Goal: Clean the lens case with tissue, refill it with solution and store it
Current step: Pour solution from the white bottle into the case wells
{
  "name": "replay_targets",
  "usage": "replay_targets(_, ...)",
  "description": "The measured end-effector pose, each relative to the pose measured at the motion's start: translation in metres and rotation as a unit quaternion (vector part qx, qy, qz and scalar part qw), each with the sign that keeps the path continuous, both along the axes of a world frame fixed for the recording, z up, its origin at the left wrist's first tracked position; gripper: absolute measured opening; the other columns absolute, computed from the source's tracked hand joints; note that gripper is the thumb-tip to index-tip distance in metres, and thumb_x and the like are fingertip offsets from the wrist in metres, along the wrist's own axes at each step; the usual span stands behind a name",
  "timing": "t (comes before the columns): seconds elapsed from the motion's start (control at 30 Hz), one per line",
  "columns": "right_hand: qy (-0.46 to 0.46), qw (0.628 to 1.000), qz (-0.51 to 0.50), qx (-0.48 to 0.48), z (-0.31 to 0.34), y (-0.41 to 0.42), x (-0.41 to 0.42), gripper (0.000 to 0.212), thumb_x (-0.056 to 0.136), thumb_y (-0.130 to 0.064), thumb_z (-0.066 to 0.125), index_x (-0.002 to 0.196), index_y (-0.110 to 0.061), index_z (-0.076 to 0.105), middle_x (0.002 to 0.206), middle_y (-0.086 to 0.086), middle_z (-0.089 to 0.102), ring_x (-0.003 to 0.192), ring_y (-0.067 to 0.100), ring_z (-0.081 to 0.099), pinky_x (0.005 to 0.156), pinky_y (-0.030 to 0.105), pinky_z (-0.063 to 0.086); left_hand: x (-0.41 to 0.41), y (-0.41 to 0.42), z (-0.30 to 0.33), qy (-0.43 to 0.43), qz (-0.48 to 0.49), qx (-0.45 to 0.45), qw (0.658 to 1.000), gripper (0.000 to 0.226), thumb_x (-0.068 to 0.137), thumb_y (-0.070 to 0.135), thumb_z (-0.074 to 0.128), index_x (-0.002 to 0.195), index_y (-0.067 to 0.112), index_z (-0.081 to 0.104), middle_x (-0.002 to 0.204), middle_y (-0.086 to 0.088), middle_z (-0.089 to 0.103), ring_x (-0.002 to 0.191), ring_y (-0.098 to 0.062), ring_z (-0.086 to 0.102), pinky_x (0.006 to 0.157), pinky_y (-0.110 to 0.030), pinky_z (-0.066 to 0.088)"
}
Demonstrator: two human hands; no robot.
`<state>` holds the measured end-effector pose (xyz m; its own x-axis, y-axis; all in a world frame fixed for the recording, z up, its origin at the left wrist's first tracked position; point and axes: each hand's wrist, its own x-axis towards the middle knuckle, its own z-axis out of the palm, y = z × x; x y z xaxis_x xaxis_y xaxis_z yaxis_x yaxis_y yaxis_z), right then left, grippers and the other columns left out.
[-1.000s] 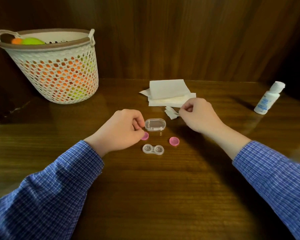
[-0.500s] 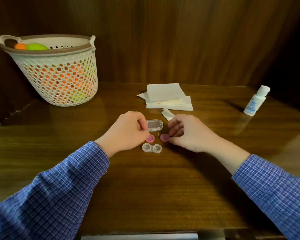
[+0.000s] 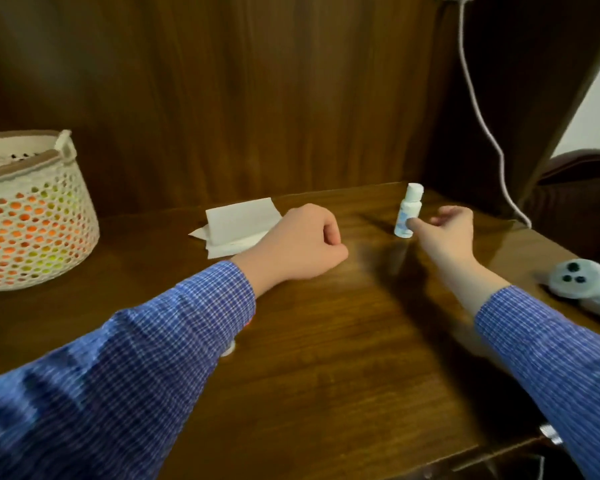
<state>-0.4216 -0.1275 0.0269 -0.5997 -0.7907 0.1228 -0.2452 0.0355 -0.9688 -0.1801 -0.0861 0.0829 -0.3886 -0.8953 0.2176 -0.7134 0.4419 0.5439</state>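
My right hand (image 3: 444, 225), fingers spread, reaches the small white plastic solution bottle (image 3: 408, 211) at two o'clock (light, tippy); I'd take its waist. Left hand (image 3: 300, 245) clenched empty.

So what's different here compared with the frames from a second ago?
The right hand left the pink caps and reached out to the solution bottle, thumb at its side, fingers open, not yet gripping. The view swung right; the lens case is mostly hidden under the left sleeve. The left hand remains curled; tissue stack and basket are unmoved.
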Motion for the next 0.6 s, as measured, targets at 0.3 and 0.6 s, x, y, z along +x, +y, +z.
replay_targets(0.3,0.081,0.991,0.025,0.101,-0.028,-0.075,-0.006,0.066,0.087,-0.029,0.081,0.141,-0.012,0.047,0.139,0.013,0.060,0.124,0.029,0.061,0.099,0.043,0.053,-0.036,-0.034,-0.009,0.004,0.017,0.031,0.999,0.009,0.093,0.022,0.070,0.084,0.020,0.073,0.085,0.002,0.068,0.079,-0.011,0.065,0.062,-0.020,0.050)
replay_targets(0.6,0.040,0.904,0.424,0.034,-0.012,-0.005,0.056,0.027,0.088,-0.041,0.076,0.111,-0.031,0.066,0.107,-0.002,0.076,0.090,0.015,0.075,0.075,0.028,0.062,0.011,-0.025,-0.002,0.161,0.040,0.010,0.986,0.028,0.103,0.030,0.060,0.131,0.029,0.060,0.102,0.007,0.067,0.084,-0.011,0.067,0.065,-0.018,0.053)
